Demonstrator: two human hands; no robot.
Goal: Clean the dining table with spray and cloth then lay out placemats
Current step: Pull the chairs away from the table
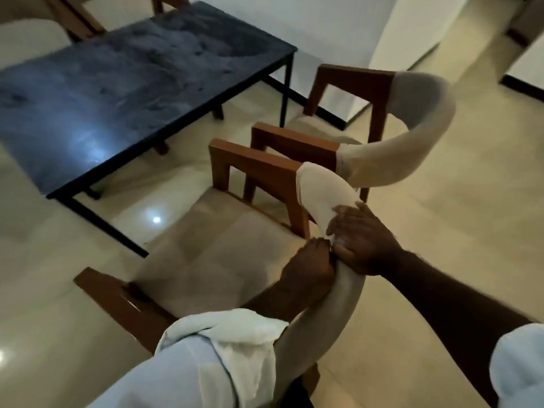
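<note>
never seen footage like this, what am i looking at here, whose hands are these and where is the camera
There is no machine here. This is a single picture from a wide-angle camera worn on a person's head. It looks forward and down, which is why the arms come in from the bottom edge.

Both hands grip the curved padded back of the near chair. The left hand holds it from the seat side. The right hand reaches over the top, with its fingers curled on the padding. A white cloth lies draped over the left forearm.

A second chair stands just beyond the first. The dark dining table is at the upper left. Its top looks streaky, though the picture is blurred.
</note>
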